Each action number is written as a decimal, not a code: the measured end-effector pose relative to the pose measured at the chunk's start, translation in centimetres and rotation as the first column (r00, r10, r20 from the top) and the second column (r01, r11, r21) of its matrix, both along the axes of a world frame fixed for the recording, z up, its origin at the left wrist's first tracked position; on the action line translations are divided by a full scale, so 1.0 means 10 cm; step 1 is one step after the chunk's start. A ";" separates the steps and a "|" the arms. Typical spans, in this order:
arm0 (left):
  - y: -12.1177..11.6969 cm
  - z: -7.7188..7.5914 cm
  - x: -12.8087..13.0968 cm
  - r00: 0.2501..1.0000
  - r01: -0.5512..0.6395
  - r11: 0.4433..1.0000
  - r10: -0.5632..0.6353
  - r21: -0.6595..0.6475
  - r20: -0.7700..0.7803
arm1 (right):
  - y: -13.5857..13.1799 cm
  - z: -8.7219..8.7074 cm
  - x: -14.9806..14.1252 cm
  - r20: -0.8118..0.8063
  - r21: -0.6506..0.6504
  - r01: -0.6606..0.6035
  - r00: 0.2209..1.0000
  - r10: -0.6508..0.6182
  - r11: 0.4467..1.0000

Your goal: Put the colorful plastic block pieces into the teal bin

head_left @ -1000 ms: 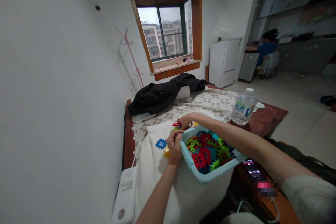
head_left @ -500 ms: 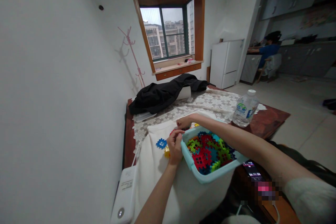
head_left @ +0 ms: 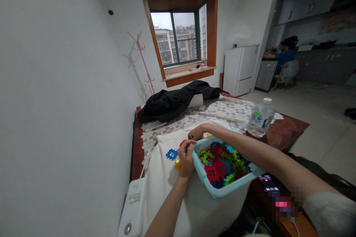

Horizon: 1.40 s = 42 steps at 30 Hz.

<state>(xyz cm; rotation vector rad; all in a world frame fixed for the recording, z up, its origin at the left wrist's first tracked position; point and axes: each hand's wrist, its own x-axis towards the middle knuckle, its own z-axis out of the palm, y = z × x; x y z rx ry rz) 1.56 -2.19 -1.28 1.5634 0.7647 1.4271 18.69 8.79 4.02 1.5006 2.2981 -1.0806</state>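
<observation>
A light blue plastic basket point(head_left: 204, 180) full of interlocking toy pieces point(head_left: 213, 170) in red, green and blue sits on the white cloth in front of me. My left hand point(head_left: 186, 157) is at the basket's left corner, with its fingers curled closed. Just beyond the rim, my right hand point(head_left: 196, 133) reaches across the basket, fingers bent down and closed. What either hand holds is hidden. Left of the hands lies a blue square piece point(head_left: 171, 154). A yellow piece point(head_left: 177, 163) and a red piece point(head_left: 183, 143) are partly covered by my left hand.
A clear plastic bottle point(head_left: 260, 118) stands at the table's right. Black clothing point(head_left: 178, 100) lies across the far end. A white power strip point(head_left: 132, 203) is at the near left, beside the wall. On the lower right is a lit phone point(head_left: 268, 184). A person point(head_left: 286, 55) sits in the background.
The whole view has tilted slightly, so everything appears a little lower. Both hands stay close together by the basket's corner, with only slight finger movement.
</observation>
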 end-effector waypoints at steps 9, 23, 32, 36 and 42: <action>-0.01 0.01 0.00 1.000 0.001 1.000 -0.001 -0.008 0.007 | 0.05 0.06 0.14 -0.009 -0.174 0.027 1.000 -0.029 0.984; 0.01 -0.01 -0.01 1.000 -0.010 1.000 0.010 0.025 -0.016 | 0.11 0.24 0.31 -0.145 -0.115 0.073 0.985 -0.090 0.991; 0.01 0.01 -0.02 1.000 -0.009 1.000 0.010 0.026 -0.025 | -0.06 0.93 0.86 -0.468 0.011 0.168 0.872 -0.143 0.986; 0.02 0.00 -0.03 0.999 -0.022 0.999 0.023 0.032 -0.042 | -0.27 1.27 0.87 -0.457 -0.049 0.001 0.889 -0.023 0.999; 0.04 -0.03 -0.02 0.999 -0.022 1.000 0.023 0.021 -0.046 | -0.43 1.45 0.59 -0.376 -0.398 -0.219 0.925 0.059 0.891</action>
